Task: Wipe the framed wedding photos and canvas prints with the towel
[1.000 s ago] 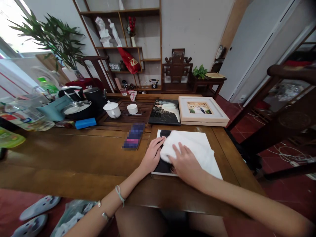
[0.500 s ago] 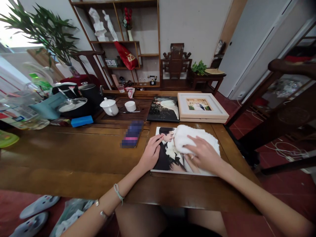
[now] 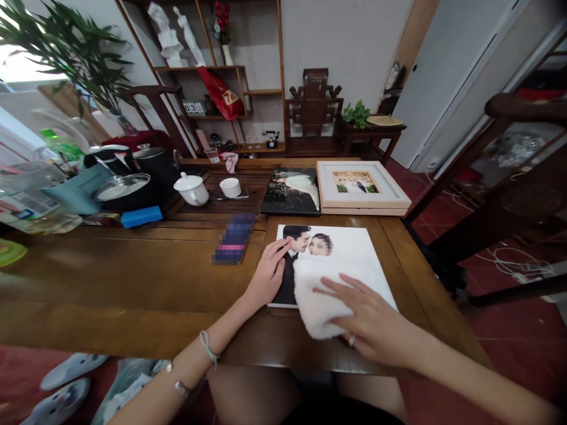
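Note:
A large glossy photo print (image 3: 345, 245) of a couple lies flat on the wooden table (image 3: 133, 283) in front of me. My left hand (image 3: 266, 277) rests flat on the print's left edge, fingers stretched out. My right hand (image 3: 367, 319) presses a white fluffy cloth (image 3: 314, 295) onto the print's near edge, fingers spread over it. The cloth overhangs the print's front border and hides its lower part.
Behind the print lie a dark photo print (image 3: 291, 192) and a white-framed picture (image 3: 361, 188). A phone (image 3: 234, 238) sits to the left. A tea tray with a white teapot (image 3: 191, 189) and cup (image 3: 231, 187), pots, and a blue box (image 3: 140, 216) crowd the far left.
My right hand has swept the cloth from the print's upper middle down to its near edge, uncovering both faces. My left hand has stayed on the left edge.

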`<state>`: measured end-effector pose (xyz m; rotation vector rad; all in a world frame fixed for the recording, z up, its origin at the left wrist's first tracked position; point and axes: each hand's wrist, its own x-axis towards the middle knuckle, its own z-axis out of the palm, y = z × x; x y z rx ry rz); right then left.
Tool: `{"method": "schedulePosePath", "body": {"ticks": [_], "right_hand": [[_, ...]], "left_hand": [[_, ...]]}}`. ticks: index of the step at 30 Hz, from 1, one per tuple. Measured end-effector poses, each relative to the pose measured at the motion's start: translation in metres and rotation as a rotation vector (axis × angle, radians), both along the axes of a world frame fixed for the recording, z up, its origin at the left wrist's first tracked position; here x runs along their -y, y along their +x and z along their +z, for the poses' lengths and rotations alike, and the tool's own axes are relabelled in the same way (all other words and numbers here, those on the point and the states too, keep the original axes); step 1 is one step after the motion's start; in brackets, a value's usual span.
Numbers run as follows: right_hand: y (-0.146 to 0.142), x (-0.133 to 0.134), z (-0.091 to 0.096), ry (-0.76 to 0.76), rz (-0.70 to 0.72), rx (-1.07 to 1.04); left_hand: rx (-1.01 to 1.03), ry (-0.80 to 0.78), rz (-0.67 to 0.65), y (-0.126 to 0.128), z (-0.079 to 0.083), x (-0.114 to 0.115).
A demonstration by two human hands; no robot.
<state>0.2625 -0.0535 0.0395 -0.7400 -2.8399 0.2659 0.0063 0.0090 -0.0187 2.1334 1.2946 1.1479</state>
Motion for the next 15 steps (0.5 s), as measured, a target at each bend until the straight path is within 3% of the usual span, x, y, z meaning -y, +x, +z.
{"method": "schedulePosePath", "body": {"ticks": [4, 7, 11, 15], "right_hand": [[0.001, -0.050, -0.002, 0.061, -0.158, -0.070], [-0.014, -0.090, 0.002, 0.055, -0.220, -0.097], [-0.055, -0.127, 0.010, -0.005, -0.195, -0.118], [-0.084, -0.141, 0.012, -0.013, -0.131, -0.139]], "left_hand": [[0.003, 0.001, 0.000, 0.000, 0.000, 0.000], [0.002, 0.012, -0.004, 0.000, -0.001, 0.000], [0.001, 0.039, 0.021, 0.000, -0.003, 0.000], [-0.013, 0.022, 0.019, 0.000, -0.003, 0.000]]}}
